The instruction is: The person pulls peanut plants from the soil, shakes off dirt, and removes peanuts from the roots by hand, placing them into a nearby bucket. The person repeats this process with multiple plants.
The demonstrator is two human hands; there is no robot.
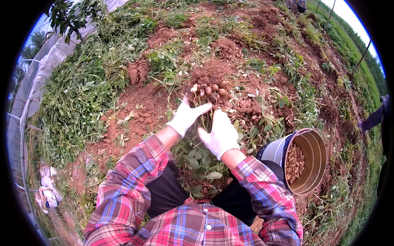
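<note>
Both hands wear white knitted gloves. Peanut pods (208, 89), brown with soil and some pale, hang in a cluster from the reddish roots (212, 70) of an uprooted peanut plant. My left hand (190, 116) is at the left of the stems just below the pods, thumb pointing right across them. Against the right side of the same stems is my right hand (220, 132), its fingertips hidden from view. The plant's green leaves (192, 160) hang down between my forearms and knees. A bucket (317, 160) with peanut pods (295, 163) inside leans open-side towards me by my right knee.
Pulled peanut plants (83, 92) lie heaped on the left. Reddish soil (138, 113) shows among scattered stems and pods ahead. Plastic sheeting over a metal frame (29, 101) runs along the far left. White bags (48, 195) lie at lower left. Part of a person (300, 4) shows at the top right.
</note>
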